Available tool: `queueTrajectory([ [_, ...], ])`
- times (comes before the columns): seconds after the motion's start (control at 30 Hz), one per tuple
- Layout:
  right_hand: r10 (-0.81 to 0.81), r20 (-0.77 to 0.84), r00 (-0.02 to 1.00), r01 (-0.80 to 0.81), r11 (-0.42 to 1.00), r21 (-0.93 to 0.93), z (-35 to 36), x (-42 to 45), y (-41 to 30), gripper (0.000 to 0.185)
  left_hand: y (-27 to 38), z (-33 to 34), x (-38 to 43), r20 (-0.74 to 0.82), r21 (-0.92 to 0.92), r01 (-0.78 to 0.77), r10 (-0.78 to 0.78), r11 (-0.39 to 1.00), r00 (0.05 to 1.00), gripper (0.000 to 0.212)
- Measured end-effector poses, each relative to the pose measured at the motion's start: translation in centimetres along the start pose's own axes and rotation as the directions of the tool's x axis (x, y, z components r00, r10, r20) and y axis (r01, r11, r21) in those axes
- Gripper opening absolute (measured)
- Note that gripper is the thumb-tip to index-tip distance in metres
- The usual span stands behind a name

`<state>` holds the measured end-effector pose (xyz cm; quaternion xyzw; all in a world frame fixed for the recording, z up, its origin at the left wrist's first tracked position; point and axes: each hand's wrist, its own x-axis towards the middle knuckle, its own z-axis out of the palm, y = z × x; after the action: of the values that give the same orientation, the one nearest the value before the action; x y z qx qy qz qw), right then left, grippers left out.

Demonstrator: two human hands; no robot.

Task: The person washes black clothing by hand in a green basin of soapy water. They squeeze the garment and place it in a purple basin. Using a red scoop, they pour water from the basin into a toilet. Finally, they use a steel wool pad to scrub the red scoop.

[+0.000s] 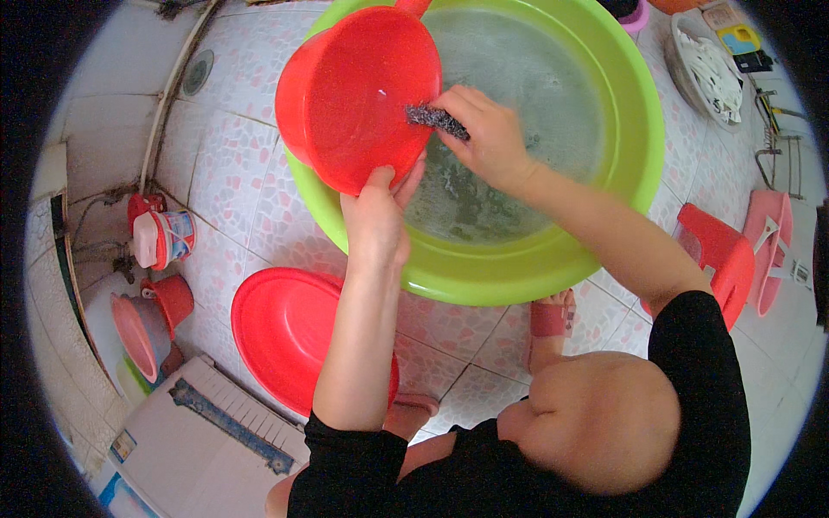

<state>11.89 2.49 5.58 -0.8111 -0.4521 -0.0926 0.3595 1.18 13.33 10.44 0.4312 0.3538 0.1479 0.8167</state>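
Observation:
My left hand (382,217) grips the lower rim of a red plastic dipper (363,110), thumb inside the rim and fingers behind. The dipper is tilted with its hollow facing up towards me; part of its handle shows at the top edge. In my right hand (489,139) is a dark metal scouring pad (435,121), held at the dipper's right inner side. Both hands are over a large lime-green plastic tub (499,285) that holds cloudy water (511,188). Below my left forearm, a red plastic basin (285,330) stands on the floor, partly hidden by the arm.
Tiled floor lies around the tub, with a drain (197,72) at upper left. A bucket (173,239), basins (139,330) and a white appliance (207,421) stand left. On the right are a red stool (725,259), a pink plastic item (767,239) and a basin of white cloth (712,78).

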Motion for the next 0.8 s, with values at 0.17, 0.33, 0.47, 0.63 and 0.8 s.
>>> queueTrajectory([
  [0.17,0.410,0.044,0.911,-0.379,0.791,0.480,0.8,-0.6,-0.8,0.022,-0.3,-0.3,-0.1,0.023,0.039,-0.005,0.005,0.999,1.000,0.046],
  [0.33,0.590,0.165,0.790,-0.519,0.500,0.693,1.7,-0.9,-0.9,0.019,-0.7,0.1,-0.1,-0.002,0.031,-0.007,0.007,0.999,1.000,0.050],
  [0.47,0.639,0.293,0.711,-0.574,0.287,0.767,1.4,-0.9,-2.3,0.020,-1.2,0.0,0.1,-0.035,0.037,-0.046,0.047,0.998,0.998,0.050],
  [0.63,0.604,0.140,0.785,-0.523,0.525,0.672,1.5,-1.3,-1.2,0.019,-1.6,0.3,-0.3,-0.028,0.057,-0.036,0.038,0.998,0.999,0.050],
  [0.8,0.391,-0.027,0.920,-0.344,0.839,0.422,0.3,-1.3,-0.6,0.024,-1.4,0.2,-0.7,-0.011,0.057,-0.012,0.013,0.998,1.000,0.050],
])
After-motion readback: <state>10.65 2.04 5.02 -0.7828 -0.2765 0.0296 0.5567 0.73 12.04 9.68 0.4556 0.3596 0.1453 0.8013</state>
